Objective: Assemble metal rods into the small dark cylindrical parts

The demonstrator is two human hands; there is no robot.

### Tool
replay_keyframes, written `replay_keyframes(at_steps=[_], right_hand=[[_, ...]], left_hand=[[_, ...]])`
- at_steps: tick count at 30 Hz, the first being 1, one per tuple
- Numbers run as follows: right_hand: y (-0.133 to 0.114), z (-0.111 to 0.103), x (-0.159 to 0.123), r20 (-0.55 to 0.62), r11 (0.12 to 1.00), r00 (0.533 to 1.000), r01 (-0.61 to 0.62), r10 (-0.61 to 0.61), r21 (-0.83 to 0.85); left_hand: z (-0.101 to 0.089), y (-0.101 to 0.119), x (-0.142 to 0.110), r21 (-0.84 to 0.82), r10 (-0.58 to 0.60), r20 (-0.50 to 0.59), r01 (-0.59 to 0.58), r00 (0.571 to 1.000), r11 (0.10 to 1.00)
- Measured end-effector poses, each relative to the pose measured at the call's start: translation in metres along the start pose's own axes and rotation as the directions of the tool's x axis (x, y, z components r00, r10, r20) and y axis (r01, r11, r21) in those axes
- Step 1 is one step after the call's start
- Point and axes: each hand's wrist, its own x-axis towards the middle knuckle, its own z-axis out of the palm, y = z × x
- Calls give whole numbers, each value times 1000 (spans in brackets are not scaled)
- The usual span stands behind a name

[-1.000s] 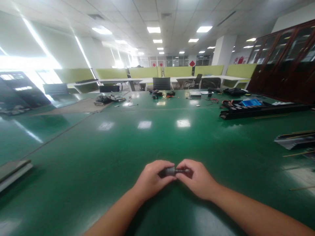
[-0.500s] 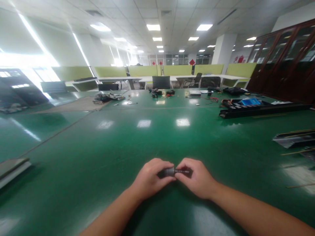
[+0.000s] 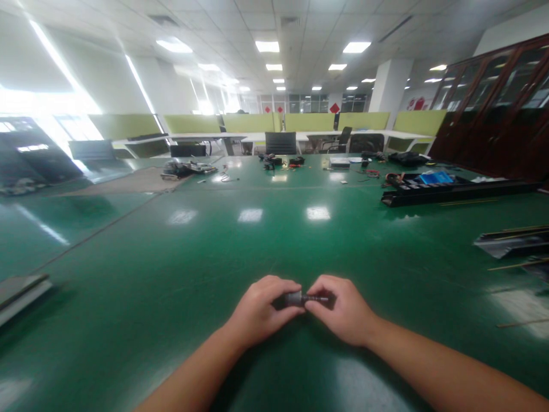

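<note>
Low in the middle of the view, my left hand point(image 3: 261, 312) is closed round a small grey cylinder point(image 3: 294, 298), its thumb below and fingers above. A thin dark rod point(image 3: 316, 298) sticks out from the cylinder's right end, in line with it. My right hand point(image 3: 343, 312) pinches the rod near the cylinder, thumb and forefinger almost touching my left fingertips. The rod's far end lies inside the curl of my right hand. Both pieces are held above the glossy green table point(image 3: 214, 246). The cylinder's left end is partly hidden by my left hand.
A long black channel point(image 3: 446, 193) with a blue packet point(image 3: 436, 177) lies at the far right. More metal profiles point(image 3: 510, 243) and thin rods are at the right edge. A flat grey slab point(image 3: 21, 292) sits at the left edge. Tools and cables point(image 3: 278, 162) lie along the far side.
The view has shifted very slightly. Both hands keep the same hold on the cylinder and the rod, with no other visible movement.
</note>
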Motion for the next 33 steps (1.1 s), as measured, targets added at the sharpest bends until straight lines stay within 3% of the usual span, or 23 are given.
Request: replay_keyframes(at_steps=[33], right_hand=[[3, 1, -1, -25, 998, 998, -57, 58, 34]], left_hand=[[3, -1, 2, -22, -15, -61, 14, 998, 1000]])
